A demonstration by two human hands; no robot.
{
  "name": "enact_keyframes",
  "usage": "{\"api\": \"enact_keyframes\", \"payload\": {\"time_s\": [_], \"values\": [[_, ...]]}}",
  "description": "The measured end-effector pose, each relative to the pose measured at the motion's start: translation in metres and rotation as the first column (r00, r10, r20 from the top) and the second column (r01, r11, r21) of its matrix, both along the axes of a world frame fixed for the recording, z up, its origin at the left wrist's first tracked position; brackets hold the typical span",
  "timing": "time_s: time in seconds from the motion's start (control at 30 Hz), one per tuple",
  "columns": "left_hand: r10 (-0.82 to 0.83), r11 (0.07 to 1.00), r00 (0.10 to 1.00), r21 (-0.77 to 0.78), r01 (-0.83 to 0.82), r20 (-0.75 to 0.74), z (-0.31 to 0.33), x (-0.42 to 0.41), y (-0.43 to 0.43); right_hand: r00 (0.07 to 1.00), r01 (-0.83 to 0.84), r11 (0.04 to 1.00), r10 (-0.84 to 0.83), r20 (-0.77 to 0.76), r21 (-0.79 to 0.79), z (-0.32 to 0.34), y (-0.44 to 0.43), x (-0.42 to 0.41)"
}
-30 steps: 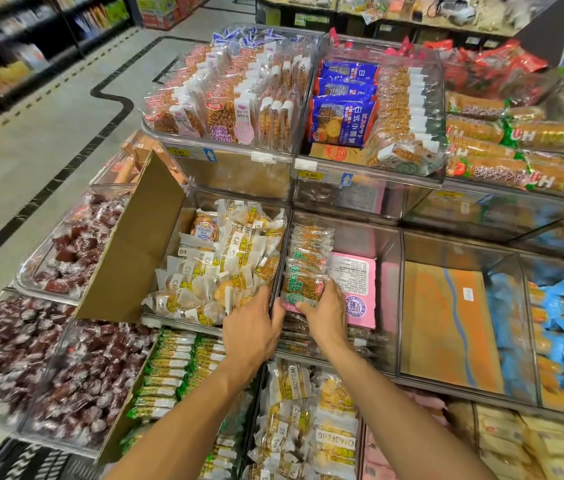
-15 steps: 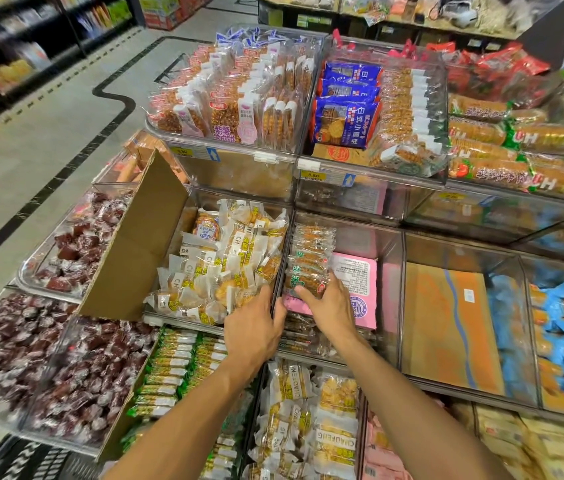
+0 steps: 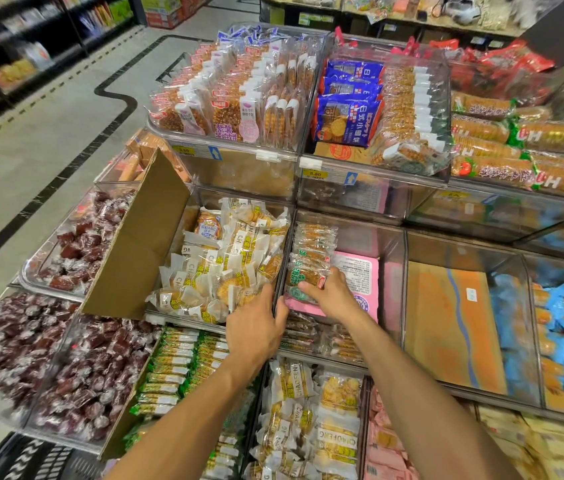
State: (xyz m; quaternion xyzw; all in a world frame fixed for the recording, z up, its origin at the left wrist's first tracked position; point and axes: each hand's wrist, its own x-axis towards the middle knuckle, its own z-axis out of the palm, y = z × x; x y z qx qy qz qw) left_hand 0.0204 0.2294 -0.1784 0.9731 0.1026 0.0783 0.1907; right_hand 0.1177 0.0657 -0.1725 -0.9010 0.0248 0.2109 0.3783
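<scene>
A row of clear snack packets with green labels (image 3: 311,261) stands on edge along the left side of a clear bin (image 3: 391,244), on top of a pink pack (image 3: 360,271). My right hand (image 3: 330,294) grips the front packets of this row, thumb on the near face and fingers on the right side. My left hand (image 3: 256,327) sits at the bin divider (image 3: 282,258). Its thumb lies to the right of the divider. Its fingers reach into the neighbouring bin of white and yellow cake packs (image 3: 228,265).
A cardboard flap (image 3: 138,244) stands up left of the cake bin. Dark red sweets (image 3: 65,348) fill the curved bins at left. Upper-tier bins hold biscuit packs (image 3: 239,98) and blue packs (image 3: 346,112). An orange cardboard liner (image 3: 453,327) lies in the bin to the right. An aisle floor (image 3: 31,150) runs at left.
My right hand has slid forward and to the right along the packet row, which now stands lower. My left hand has left the packets and settled at the divider.
</scene>
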Motion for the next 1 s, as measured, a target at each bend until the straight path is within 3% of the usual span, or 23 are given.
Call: {"api": "enact_keyframes", "payload": {"time_s": [0.13, 0.27, 0.37, 0.83, 1.0], "values": [[-0.001, 1.000, 1.000, -0.008, 0.001, -0.002, 0.000, 0.000, 0.000, 0.997, -0.042, 0.999, 0.043, -0.070, 0.024, 0.004, -0.008, 0.004], [-0.001, 1.000, 1.000, -0.003, 0.001, -0.020, 0.000, 0.001, 0.000, 0.990, 0.105, 0.992, -0.111, 0.085, 0.068, 0.002, -0.007, -0.008], [-0.006, 1.000, 1.000, -0.009, 0.005, -0.025, 0.001, 0.001, 0.000, 0.980, 0.153, 0.978, -0.169, 0.106, 0.145, 0.001, -0.007, -0.020], [-0.024, 1.000, 0.996, -0.021, 0.022, -0.092, 0.017, -0.002, -0.003, 0.988, 0.132, 0.988, -0.138, 0.075, 0.077, 0.017, -0.016, -0.029], [-0.114, 0.993, 0.967, -0.039, 0.108, -0.228, 0.043, 0.003, -0.002, 0.986, 0.114, 0.993, -0.114, 0.119, 0.003, 0.047, -0.034, -0.034]]}}
